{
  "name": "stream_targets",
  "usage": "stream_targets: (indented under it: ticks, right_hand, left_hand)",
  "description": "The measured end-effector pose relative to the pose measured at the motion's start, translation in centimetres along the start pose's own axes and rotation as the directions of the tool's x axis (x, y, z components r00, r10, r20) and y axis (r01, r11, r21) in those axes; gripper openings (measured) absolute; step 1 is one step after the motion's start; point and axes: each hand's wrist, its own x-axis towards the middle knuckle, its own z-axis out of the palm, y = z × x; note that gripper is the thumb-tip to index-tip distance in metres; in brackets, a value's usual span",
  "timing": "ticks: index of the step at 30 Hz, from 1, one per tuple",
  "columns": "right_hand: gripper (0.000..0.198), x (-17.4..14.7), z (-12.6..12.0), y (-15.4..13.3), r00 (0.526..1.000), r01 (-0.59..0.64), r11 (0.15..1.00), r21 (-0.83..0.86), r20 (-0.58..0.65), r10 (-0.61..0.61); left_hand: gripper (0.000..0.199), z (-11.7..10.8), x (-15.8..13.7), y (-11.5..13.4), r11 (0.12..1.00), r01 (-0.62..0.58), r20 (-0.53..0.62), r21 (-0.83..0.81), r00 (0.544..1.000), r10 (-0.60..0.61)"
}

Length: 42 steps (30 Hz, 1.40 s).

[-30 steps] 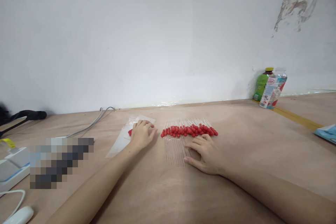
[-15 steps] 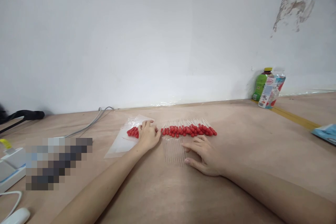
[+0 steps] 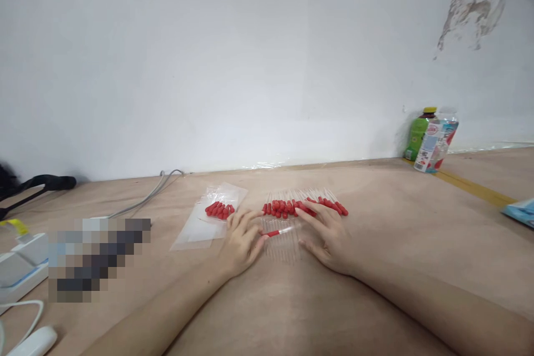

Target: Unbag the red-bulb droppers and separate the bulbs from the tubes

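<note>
My left hand [image 3: 242,242] pinches the red rubber bulb of a dropper [image 3: 272,233] between thumb and fingers. Its clear tube points right, over a row of loose glass tubes [image 3: 280,255]. My right hand [image 3: 334,240] lies to the right of that row with its fingers apart. The fingertips reach across the assembled droppers [image 3: 278,208], which lie side by side with red bulbs towards me and thin tips towards the wall. Loose red bulbs [image 3: 219,210] lie in a small heap on clear plastic bags [image 3: 194,233], just beyond my left hand.
Two bottles, one green [image 3: 417,136] and one clear with a label [image 3: 436,144], stand by the wall at right. A blue packet [image 3: 519,212] lies at the right edge. At left are a power strip [image 3: 25,267], cables and a white mouse [image 3: 37,340].
My left hand has left the red bulbs on the bag and come right and nearer, now holding a dropper. My right hand's fingertips have moved up over the finished row.
</note>
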Motion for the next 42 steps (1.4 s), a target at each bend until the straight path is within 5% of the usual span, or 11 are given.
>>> stream_targets:
  ticks: [7,11,19,30,42]
  right_hand:
    - [0.02,0.3,-0.2,0.0,0.994,0.091,0.993,0.069,0.059,-0.095]
    - [0.019,0.3,-0.2,-0.2,0.988,0.135,0.986,0.098,0.061,-0.142]
    - [0.028,0.5,-0.7,-1.2,0.975,0.135,0.977,0.165,0.156,-0.161]
    - [0.014,-0.2,1.1,-1.8,0.97,0.235,0.931,0.278,-0.007,-0.243]
    - [0.018,-0.6,1.0,-1.4,0.949,0.312,0.917,0.25,-0.041,-0.311]
  left_hand:
    - [0.007,-0.1,0.3,0.8,0.995,-0.078,-0.04,-0.061,0.996,0.075]
    - [0.023,-0.1,0.7,1.5,0.988,-0.12,0.037,-0.098,0.992,0.124]
    - [0.012,0.9,0.7,2.4,0.971,-0.189,0.007,-0.148,0.981,0.193]
    - [0.012,0.4,0.7,3.0,0.956,-0.222,0.106,-0.19,0.964,0.245]
    - [0.015,0.1,0.6,2.8,0.954,-0.214,0.17,-0.211,0.953,0.251]
